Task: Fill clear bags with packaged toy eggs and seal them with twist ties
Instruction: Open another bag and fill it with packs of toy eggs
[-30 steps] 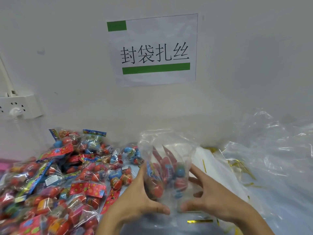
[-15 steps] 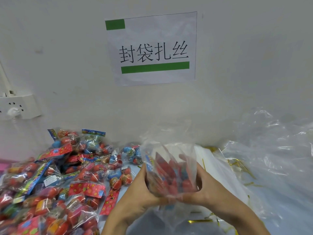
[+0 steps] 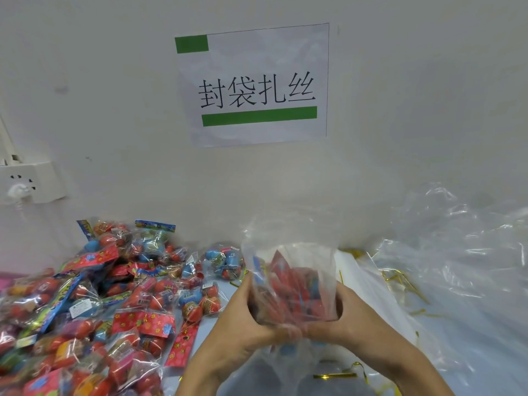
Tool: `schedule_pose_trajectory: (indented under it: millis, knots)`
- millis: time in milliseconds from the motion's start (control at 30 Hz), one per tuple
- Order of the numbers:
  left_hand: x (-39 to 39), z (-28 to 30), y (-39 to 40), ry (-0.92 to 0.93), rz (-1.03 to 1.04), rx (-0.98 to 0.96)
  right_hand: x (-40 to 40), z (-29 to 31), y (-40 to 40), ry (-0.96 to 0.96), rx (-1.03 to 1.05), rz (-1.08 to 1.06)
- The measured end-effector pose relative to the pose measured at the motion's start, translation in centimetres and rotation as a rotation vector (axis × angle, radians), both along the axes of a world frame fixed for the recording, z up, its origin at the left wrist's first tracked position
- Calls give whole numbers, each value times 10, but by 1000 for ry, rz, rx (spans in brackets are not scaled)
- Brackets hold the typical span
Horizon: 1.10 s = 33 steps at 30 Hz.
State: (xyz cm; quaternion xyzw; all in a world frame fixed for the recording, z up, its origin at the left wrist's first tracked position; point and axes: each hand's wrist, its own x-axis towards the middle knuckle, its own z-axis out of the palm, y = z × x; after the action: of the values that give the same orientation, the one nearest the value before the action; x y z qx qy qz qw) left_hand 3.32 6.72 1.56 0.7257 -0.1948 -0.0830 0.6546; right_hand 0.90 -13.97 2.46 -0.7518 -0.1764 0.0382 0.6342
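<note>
Head view: one clear bag (image 3: 294,284) is held at lower centre of the frame, gripped from both sides by the left hand (image 3: 245,318) and the right hand (image 3: 351,318), fingers curled round it. Packaged toy eggs (image 3: 288,298) are seen inside; their count cannot be told. A pile of egg packs (image 3: 94,304), too many to count, lies at lower left on the table (image 3: 211,332). Loose clear bags (image 3: 457,267) lie at right. One gold twist tie (image 3: 334,375) lies at the bottom. One sign (image 3: 254,84) is on the wall.
</note>
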Motion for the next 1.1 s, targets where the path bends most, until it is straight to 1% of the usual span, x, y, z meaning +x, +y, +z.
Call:
schedule_pose_trajectory:
  millis: [100,167,267,367,433,500,567,667,733,767,833,900,933,967,1033,1100]
  knots:
    - [-1,0,-3,-17,-17,17,-3,3,0,-31,-79,42]
    - [-3,1,-3,-51,-19,-2,-3,4,0,-40,-100,29]
    - [-3,2,0,-42,-33,-46,0,0,-1,-16,-36,-47]
    - [-2,2,1,-18,-67,-90,4,-3,-2,-26,22,-23]
    - [0,1,-1,-27,-48,-95,6,-3,-2,-39,73,-19]
    - [3,-2,-3,-21,-1,-107,7,-3,0,-72,150,-95]
    - [6,-3,-5,30,81,-143,10,-2,2,-131,255,-226]
    - [8,-4,-8,218,164,-328,15,-5,5,-138,500,-396]
    - [5,-1,-15,368,140,-443,13,-3,15,-123,555,-400]
    - [3,1,-20,394,92,-467,11,-1,20,-104,536,-380]
    - [1,4,-29,360,6,-531,7,0,25,-58,415,-286]
    - [2,4,-31,341,42,-664,2,1,23,-32,228,-184]
    - [4,3,-29,359,73,-724,1,3,21,-14,185,-161]
    - [6,2,-25,379,92,-786,1,4,18,4,184,-156]
    - [9,-2,-15,429,107,-879,3,4,10,46,289,-201]
    - [10,-4,-7,504,54,-902,6,5,3,85,404,-228]
